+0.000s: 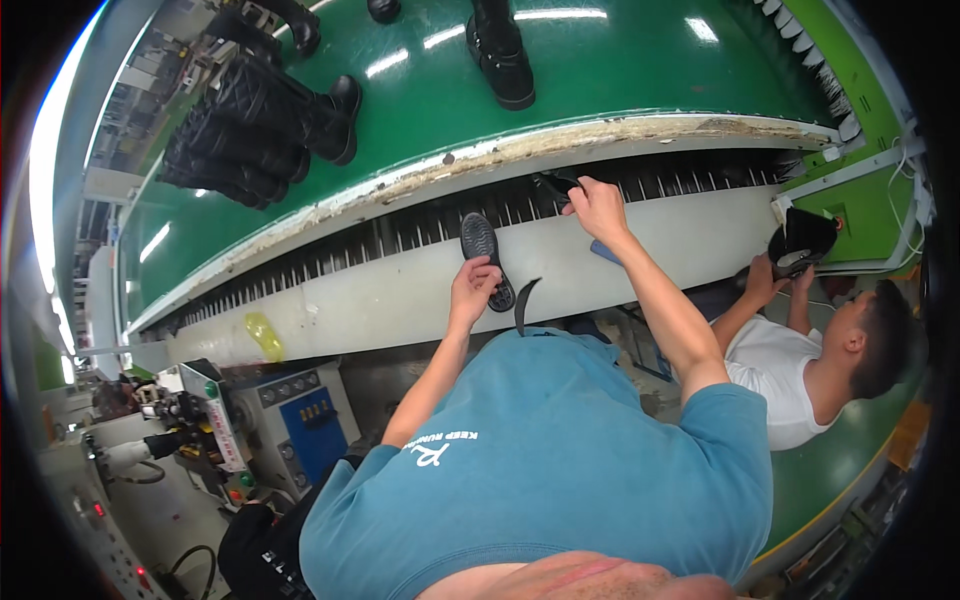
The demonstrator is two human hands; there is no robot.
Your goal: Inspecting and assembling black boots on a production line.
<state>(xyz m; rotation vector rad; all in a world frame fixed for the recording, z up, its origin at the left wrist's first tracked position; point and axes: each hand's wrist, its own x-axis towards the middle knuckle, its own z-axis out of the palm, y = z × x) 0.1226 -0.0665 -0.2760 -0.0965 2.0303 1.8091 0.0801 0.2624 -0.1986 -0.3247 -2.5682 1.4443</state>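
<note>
A black shoe sole point(480, 237), tread up, lies on the pale ledge in front of me. My left hand point(474, 292) is closed at the sole's near end, its fingers curled over the edge. Farther right, my right hand point(598, 212) is closed on a small black piece point(553, 186) over the dark slot with rows of pins; the fingers hide part of it, and its kind cannot be made out. A curved black strip point(524, 304) stands between the sole and my shirt.
Several black boots point(330, 125) stand on the green bench point(420, 100) beyond. A yellow translucent piece point(263, 336) rests on the ledge point(370, 305) at left. A machine point(210, 420) is at lower left. At right, a co-worker point(800, 350) holds a black boot point(803, 240).
</note>
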